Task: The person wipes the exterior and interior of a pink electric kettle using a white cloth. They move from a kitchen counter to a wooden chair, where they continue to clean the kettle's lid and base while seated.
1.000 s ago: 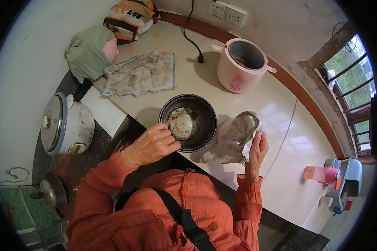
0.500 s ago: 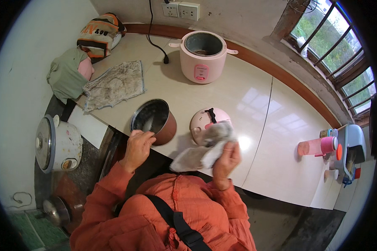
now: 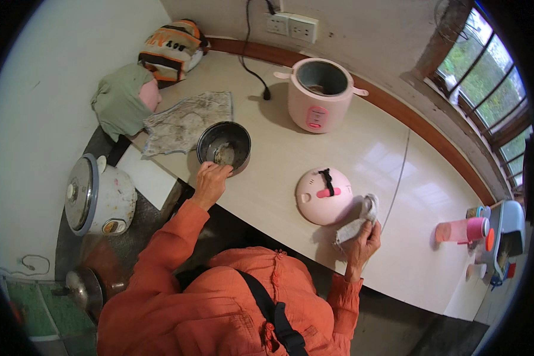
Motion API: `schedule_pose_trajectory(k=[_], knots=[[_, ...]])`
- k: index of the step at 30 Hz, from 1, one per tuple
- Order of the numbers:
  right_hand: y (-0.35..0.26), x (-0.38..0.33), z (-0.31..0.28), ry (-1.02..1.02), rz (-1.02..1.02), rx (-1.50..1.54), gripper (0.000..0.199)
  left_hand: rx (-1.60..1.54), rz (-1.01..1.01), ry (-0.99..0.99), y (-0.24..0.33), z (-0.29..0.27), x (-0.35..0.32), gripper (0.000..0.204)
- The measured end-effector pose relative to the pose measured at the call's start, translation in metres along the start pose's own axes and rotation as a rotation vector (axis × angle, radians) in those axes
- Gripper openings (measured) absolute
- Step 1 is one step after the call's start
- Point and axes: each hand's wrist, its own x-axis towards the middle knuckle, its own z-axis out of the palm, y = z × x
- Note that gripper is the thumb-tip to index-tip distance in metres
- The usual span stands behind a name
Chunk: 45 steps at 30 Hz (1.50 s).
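Observation:
My left hand [image 3: 211, 183] grips the near rim of a dark inner pot [image 3: 224, 145], which stands close to upright by the edge of a stained grey cloth [image 3: 190, 121]. Inside the pot its bottom looks worn and pale. A crumpled whitish rag [image 3: 357, 225] is pinched in my right hand [image 3: 364, 242], at the counter's front edge. Just left of the rag lies a round pink lid [image 3: 323, 196] with a black strap on its handle. Farther back stands the pink rice cooker body [image 3: 318, 104], its top uncovered.
A black power cord [image 3: 256, 71] hangs down to the counter [image 3: 267, 160]. Cloth-covered items [image 3: 121, 98] sit at the back left. An older white rice cooker [image 3: 101, 196] stands lower left. A pink bottle [image 3: 463, 230] and a blue-grey container [image 3: 504, 231] are at the right.
The dark pot has gone from tilted to nearly upright, moving back toward the grey cloth. My right hand has carried the rag rightward, away from the lid, which now shows whole.

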Motion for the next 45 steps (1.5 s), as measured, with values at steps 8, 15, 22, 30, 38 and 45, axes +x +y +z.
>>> schedule_pose_trajectory(k=[8,15,22,30,38,45], knots=[[0.005,-0.009,0.012,-0.01,0.016,-0.021,0.025,0.162,-0.15,0.132,-0.103,-0.006,0.034,0.005],[-0.009,-0.017,0.023,0.022,0.041,0.0,0.025,0.12,-0.149,0.112,-0.114,0.012,0.043,0.007],[-0.007,-0.03,0.013,0.089,0.058,-0.053,0.026,0.001,-0.097,-0.026,-0.074,0.02,0.035,0.005],[-0.006,-0.04,0.008,0.156,0.068,-0.023,0.025,-0.014,-0.056,-0.104,-0.05,0.021,0.027,0.018],[-0.012,-0.018,0.024,0.273,0.018,0.23,0.025,-0.514,0.208,-0.205,0.053,0.036,0.047,0.052],[0.024,-0.01,0.064,-0.115,-0.201,-0.441,0.05,-0.694,0.199,-0.316,0.142,0.105,0.081,0.06]])
